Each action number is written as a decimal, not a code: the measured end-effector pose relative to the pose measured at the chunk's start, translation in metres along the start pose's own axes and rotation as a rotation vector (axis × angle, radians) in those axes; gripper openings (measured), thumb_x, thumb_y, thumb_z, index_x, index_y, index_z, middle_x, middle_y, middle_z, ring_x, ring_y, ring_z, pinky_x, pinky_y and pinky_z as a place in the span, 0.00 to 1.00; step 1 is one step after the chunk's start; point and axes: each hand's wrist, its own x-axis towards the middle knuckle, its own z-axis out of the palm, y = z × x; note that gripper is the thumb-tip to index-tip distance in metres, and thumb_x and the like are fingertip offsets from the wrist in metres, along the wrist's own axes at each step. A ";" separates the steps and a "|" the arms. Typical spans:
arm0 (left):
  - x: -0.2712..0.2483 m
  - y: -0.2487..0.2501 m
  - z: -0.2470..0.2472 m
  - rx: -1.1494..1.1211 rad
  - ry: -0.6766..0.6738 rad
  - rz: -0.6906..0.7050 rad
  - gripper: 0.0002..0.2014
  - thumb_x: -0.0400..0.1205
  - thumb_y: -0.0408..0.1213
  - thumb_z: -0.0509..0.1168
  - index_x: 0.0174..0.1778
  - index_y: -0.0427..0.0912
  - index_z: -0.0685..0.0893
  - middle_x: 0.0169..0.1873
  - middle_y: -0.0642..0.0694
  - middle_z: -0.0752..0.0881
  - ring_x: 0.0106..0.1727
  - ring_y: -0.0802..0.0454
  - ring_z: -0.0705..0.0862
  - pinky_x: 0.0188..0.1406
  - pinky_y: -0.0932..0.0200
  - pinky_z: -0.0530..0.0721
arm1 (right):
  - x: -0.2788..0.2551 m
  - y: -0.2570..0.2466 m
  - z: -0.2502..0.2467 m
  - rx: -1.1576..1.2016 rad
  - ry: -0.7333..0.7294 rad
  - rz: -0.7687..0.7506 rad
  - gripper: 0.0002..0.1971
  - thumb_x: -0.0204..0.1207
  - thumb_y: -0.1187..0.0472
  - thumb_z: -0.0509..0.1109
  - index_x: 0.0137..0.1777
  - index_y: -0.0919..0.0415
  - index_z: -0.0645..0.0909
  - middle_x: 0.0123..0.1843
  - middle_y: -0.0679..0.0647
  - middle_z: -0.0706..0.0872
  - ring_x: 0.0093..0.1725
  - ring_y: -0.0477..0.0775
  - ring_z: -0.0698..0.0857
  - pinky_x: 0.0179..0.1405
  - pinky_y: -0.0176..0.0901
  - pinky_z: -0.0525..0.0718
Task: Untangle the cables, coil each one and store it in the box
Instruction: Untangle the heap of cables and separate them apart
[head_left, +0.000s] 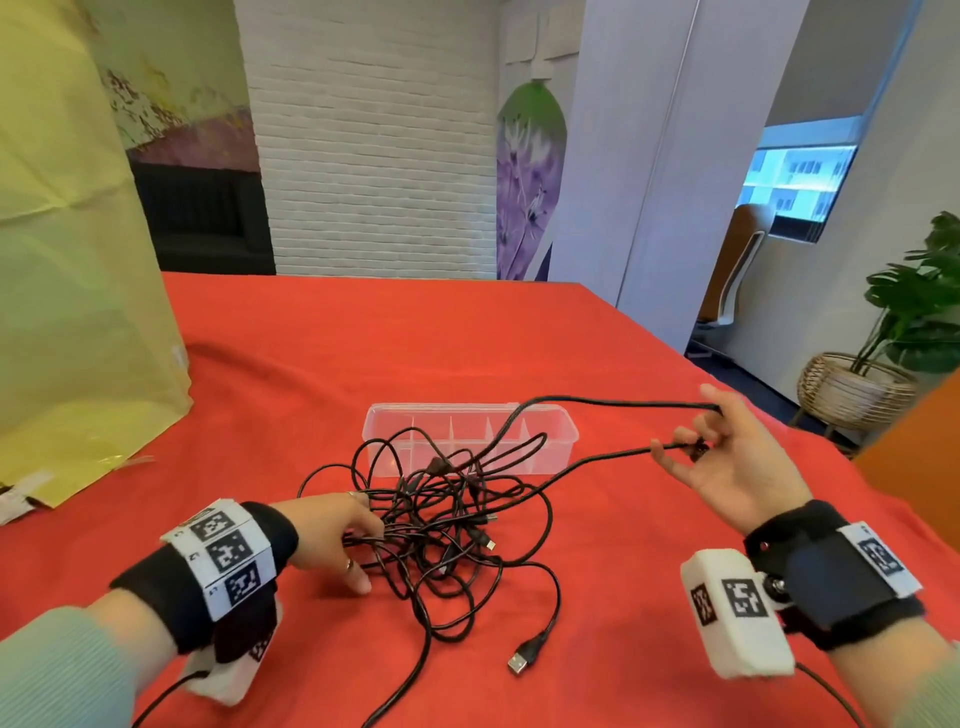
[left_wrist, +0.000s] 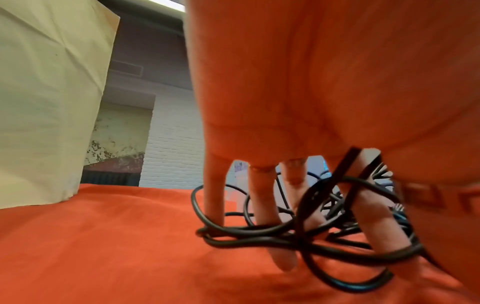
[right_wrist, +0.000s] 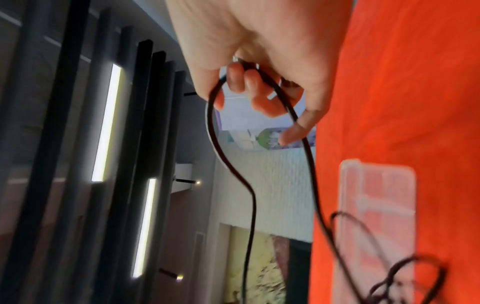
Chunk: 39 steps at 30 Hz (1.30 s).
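Observation:
A tangle of black cables (head_left: 441, 530) lies on the red cloth in front of a clear plastic box (head_left: 550, 441) with dividers. My left hand (head_left: 343, 540) rests on the tangle's left side. Its straight fingers (left_wrist: 262, 201) poke down through the cable loops (left_wrist: 246, 238) onto the cloth. My right hand (head_left: 727, 457) is raised to the right of the box and pinches a bend of one black cable (head_left: 597, 400). Both strands of that cable (right_wrist: 309, 156) run back into the tangle. In the right wrist view the right hand (right_wrist: 259, 82) curls round the bend, and the box (right_wrist: 376, 216) is blurred. A USB plug (head_left: 522, 660) lies loose in front.
A tall yellow paper bag (head_left: 67, 312) stands on the table at the left. The red cloth (head_left: 363, 338) stretches bare behind the box to the far edge. Off the table's right edge are a potted plant (head_left: 914, 312) and a chair (head_left: 737, 270).

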 end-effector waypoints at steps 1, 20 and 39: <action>0.000 0.001 0.000 -0.006 0.014 -0.003 0.14 0.71 0.53 0.73 0.41 0.51 0.77 0.49 0.50 0.71 0.53 0.51 0.76 0.52 0.58 0.75 | 0.004 0.003 -0.007 -0.105 0.001 0.021 0.15 0.79 0.60 0.65 0.30 0.55 0.70 0.25 0.50 0.63 0.28 0.48 0.72 0.41 0.52 0.87; 0.005 0.022 -0.005 -0.118 0.164 -0.019 0.13 0.75 0.48 0.71 0.48 0.53 0.73 0.46 0.54 0.75 0.49 0.54 0.75 0.45 0.63 0.72 | -0.018 0.088 0.041 -1.850 -0.749 -0.014 0.17 0.83 0.53 0.57 0.70 0.53 0.72 0.44 0.51 0.81 0.42 0.52 0.79 0.39 0.42 0.73; 0.003 -0.008 -0.002 -0.309 0.181 -0.017 0.10 0.78 0.29 0.65 0.38 0.49 0.76 0.35 0.50 0.87 0.29 0.65 0.79 0.35 0.68 0.75 | 0.003 0.032 0.002 -0.983 -0.317 -0.132 0.12 0.85 0.63 0.55 0.41 0.62 0.74 0.27 0.60 0.81 0.23 0.55 0.78 0.25 0.42 0.75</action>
